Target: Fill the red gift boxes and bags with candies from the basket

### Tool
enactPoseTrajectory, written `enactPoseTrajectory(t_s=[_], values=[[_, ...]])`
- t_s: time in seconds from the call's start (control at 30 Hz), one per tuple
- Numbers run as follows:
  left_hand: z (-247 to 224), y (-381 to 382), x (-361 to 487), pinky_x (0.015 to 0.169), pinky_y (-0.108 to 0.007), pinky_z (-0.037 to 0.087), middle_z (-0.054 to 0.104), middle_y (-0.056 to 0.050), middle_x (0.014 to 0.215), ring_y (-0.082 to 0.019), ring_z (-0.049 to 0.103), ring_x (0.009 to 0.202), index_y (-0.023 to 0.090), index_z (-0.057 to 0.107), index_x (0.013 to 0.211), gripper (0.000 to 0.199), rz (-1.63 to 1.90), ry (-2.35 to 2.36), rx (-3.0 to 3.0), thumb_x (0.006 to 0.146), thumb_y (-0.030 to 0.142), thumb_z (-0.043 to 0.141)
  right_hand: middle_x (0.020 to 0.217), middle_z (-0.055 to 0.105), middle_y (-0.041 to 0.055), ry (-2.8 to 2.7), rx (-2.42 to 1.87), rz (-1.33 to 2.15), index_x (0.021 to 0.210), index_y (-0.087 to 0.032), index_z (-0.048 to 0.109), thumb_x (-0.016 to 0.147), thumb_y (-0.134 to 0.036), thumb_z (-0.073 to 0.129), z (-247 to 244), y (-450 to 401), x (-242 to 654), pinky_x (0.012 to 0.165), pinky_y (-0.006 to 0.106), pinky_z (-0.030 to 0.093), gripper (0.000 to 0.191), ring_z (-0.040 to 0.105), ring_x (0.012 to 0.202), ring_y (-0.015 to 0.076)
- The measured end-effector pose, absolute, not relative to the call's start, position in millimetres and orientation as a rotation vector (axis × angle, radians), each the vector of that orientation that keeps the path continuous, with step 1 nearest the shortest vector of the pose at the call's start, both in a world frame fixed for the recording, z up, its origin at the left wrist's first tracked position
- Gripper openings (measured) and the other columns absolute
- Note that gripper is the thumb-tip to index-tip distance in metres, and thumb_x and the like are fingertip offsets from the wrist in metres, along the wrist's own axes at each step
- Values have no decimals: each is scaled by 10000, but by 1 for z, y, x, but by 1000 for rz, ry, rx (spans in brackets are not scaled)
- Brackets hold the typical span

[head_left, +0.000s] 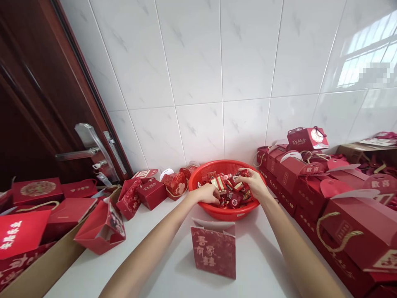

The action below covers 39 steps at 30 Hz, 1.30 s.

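A red plastic colander [231, 214] full of small wrapped candies [228, 182] in red, gold and white stands against the tiled wall. My left hand [209, 193] reaches over its near left side, with curled fingers pointing down among the candies; what they grip is hidden. Over the right side of the colander, my right hand [252, 182] has its thumb and fingers closed about a red wrapped candy [243, 173]. In front of the colander, between my forearms, a dark red paper gift box [214, 252] stands upright with its top open.
Stacked red gift boxes [350, 223] with rope handles line the right side of the white table [161, 265]. More red boxes [151, 193] stand left of the colander. At far left, a cardboard carton [46, 265] holds red boxes beside a dark door with a metal handle [77, 154].
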State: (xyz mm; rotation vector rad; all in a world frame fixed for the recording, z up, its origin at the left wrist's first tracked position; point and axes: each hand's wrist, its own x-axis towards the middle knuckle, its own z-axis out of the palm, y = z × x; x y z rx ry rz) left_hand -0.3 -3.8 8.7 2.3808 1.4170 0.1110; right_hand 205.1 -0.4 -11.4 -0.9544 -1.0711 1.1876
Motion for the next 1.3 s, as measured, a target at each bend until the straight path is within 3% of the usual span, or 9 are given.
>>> enactPoseTrajectory(t_s=[0.1,0.27,0.43,0.6,0.87,1.0,1.1,1.2,1.3], values=[[11,0,-2,743,-282,515,759,-63,983,-256,691,915,235,754,905,301,77,1662,2487,643,120,660,741,676,4,-1059,-901,1194,842,-187,610,456,-193,807,-11,0,204,461,234,474,434,619,560,137],[7,2,7,872,-405,509,697,-154,1161,-360,620,1091,213,750,866,282,-96,1704,2623,585,236,766,714,683,1,-1031,-904,1212,854,-196,617,434,-191,819,-10,1,205,476,247,485,466,629,550,149],[-5,6,17,969,-501,432,743,-176,1008,-390,615,1077,200,748,778,309,-316,1734,2706,550,383,849,676,666,3,-1023,-936,1203,789,-198,606,491,-228,800,-15,4,206,490,274,496,357,629,550,164],[-17,16,24,1005,-547,382,745,-208,1031,-456,605,1119,190,747,734,362,-354,1768,2630,485,409,893,675,663,0,-973,-915,1189,797,-183,616,471,-255,839,-16,3,204,544,284,521,401,636,575,160],[-26,22,30,1068,-514,328,755,-171,900,-421,640,1069,181,667,604,217,-228,1621,2592,460,117,817,663,666,-2,-954,-905,1187,801,-179,624,465,-265,857,-14,0,205,531,279,516,417,625,559,155],[-22,19,22,1067,-490,357,750,-139,844,-383,654,1040,194,621,568,181,-132,1561,2528,494,99,755,682,681,11,-935,-879,1189,780,-174,636,482,-275,852,-12,0,205,568,294,539,381,648,582,165],[-14,15,14,893,-391,496,729,-70,719,-317,684,887,206,629,569,134,-51,1502,2440,514,148,736,708,706,20,-866,-817,1202,770,-166,665,461,-260,869,-8,-2,204,595,290,555,382,658,603,162],[-7,11,9,688,-286,517,701,-14,666,-233,675,728,181,713,715,139,139,1406,2341,579,164,687,670,705,19,-818,-774,1241,710,-160,671,432,-258,888,-3,-6,204,569,282,552,366,648,574,161],[-3,9,9,703,-258,510,729,-16,779,-202,671,780,135,741,854,218,410,1292,2258,671,163,625,634,698,21,-762,-769,1282,647,-151,664,401,-230,895,1,-8,203,531,261,535,347,636,549,151]])
